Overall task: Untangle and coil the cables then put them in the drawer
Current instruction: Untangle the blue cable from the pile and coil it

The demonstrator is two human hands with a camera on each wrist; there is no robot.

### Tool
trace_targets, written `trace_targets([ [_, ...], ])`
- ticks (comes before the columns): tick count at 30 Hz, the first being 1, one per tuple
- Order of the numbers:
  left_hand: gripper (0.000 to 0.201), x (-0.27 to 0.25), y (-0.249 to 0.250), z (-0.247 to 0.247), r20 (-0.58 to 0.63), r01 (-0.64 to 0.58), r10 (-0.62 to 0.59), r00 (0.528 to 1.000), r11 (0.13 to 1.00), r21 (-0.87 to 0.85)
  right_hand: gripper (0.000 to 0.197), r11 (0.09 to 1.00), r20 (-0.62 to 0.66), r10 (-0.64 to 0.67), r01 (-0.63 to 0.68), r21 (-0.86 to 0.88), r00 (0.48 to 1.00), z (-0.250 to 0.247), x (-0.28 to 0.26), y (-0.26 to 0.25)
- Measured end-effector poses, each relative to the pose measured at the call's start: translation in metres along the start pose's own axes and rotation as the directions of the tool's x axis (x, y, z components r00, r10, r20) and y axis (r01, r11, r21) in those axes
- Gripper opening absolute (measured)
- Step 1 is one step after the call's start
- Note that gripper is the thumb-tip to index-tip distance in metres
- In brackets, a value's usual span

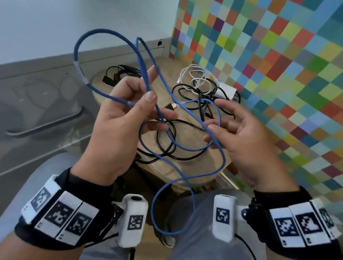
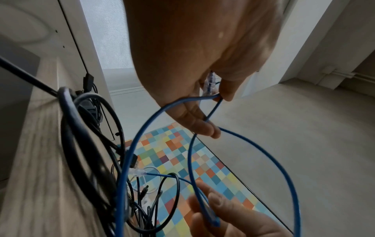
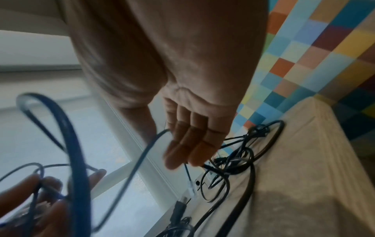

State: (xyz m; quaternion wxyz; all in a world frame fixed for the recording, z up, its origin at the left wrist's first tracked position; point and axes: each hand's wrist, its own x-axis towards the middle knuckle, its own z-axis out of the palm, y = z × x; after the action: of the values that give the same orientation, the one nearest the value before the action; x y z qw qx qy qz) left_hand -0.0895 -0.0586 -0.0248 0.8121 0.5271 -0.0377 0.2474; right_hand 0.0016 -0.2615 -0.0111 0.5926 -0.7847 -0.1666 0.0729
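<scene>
The left hand (image 1: 123, 110) pinches the blue cable (image 1: 185, 182) between thumb and fingers, above the near edge of the round table (image 1: 208, 174). The right hand (image 1: 249, 146) is beside it with fingers straight and relaxed; the cable runs across its fingertips (image 1: 210, 127). 1 blue loop hangs below the table's edge. Black cables (image 1: 165, 137) and white cables (image 1: 193, 76) lie tangled on the table.

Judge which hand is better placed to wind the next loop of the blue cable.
Right, probably. The left hand already pinches the blue cable near one connector, anchoring it. The right hand is open, its fingers only touching a slack loop, so it seems free to gather the hanging length.
</scene>
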Motion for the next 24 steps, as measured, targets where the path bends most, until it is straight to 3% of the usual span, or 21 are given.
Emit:
trace_targets([
  [5,0.009,0.002,-0.005,-0.004,-0.091,0.053,-0.050,0.995,0.998,0.030,0.035,0.970,-0.248,-0.029,0.087,0.226,0.968,-0.007,0.005,0.002],
  [10,0.010,0.005,-0.007,-0.006,-0.140,0.073,-0.071,0.988,0.997,0.011,0.054,0.910,-0.362,-0.047,0.189,0.369,0.931,-0.021,0.001,0.001],
  [12,0.010,0.003,-0.004,-0.004,-0.131,0.091,-0.090,0.987,0.996,0.000,0.055,0.923,-0.383,-0.039,0.180,0.341,0.923,-0.024,-0.002,0.004],
  [19,0.009,0.000,0.000,-0.002,-0.037,0.103,-0.104,0.994,0.994,-0.023,0.031,0.996,-0.390,-0.070,0.086,0.022,0.918,-0.032,-0.012,0.013],
  [24,0.006,-0.004,-0.006,0.002,0.092,0.119,-0.119,0.989,0.993,-0.001,0.020,0.954,-0.286,-0.300,0.295,-0.061,0.910,-0.014,-0.021,-0.021],
])
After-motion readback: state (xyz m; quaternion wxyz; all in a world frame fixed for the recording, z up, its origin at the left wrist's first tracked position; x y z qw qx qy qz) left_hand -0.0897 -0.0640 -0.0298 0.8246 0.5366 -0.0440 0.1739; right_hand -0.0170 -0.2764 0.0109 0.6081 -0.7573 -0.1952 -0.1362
